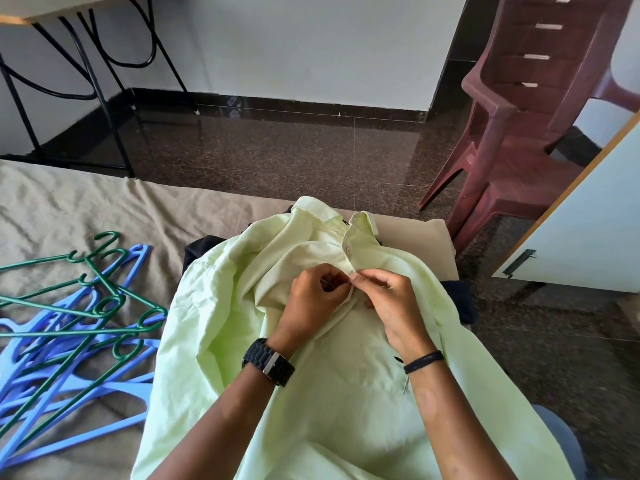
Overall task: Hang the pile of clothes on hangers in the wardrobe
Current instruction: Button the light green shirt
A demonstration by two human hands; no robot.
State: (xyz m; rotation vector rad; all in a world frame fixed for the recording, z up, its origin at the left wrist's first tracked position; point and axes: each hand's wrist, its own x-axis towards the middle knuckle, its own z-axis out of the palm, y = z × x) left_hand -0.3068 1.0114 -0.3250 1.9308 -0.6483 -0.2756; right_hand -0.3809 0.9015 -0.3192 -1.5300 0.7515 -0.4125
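While hangers (74, 323) lie left of it, left hand (313, 297) and right hand (389, 299) pinch the pale green shirt (214, 306) placket, fingertips together.

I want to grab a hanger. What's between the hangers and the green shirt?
Only bare brown bedsheet shows between the hangers and the light green shirt in the head view.

No readable text, label, brand or number anywhere in frame; watch (269, 362) clasp at lower centre perhaps marked, too blurred.
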